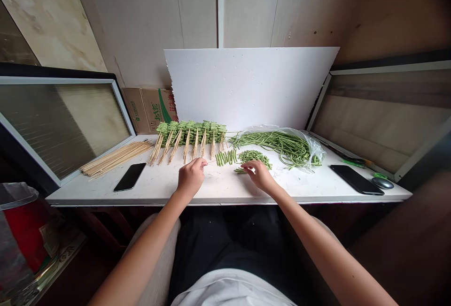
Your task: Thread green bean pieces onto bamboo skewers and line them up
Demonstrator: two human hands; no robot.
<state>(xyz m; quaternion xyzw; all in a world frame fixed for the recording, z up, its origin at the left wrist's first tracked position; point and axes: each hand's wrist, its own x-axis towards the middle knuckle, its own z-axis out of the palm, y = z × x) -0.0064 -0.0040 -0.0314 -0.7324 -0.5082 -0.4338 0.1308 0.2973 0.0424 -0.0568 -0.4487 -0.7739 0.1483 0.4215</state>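
My left hand (191, 175) is closed in a pinch at the end of a thin skewer, which runs right into a row of short green bean pieces (226, 157). Just right of that row, my right hand (259, 173) has its thumb and fingertips together beside some loose pieces, at the front of a heap of cut beans (254, 156). Whatever sits between those fingertips is too small to make out. Behind my left hand, finished bean skewers (192, 132) lie stacked, their bare sticks (186, 145) fanned toward me.
Loose bamboo skewers (116, 156) and a phone (130, 177) lie left. Long beans (278, 143) in a clear bag are at the back right. Another phone (355, 179), a round grey object (382, 183) and scissors (352, 158) lie right. A white board (250, 85) stands behind.
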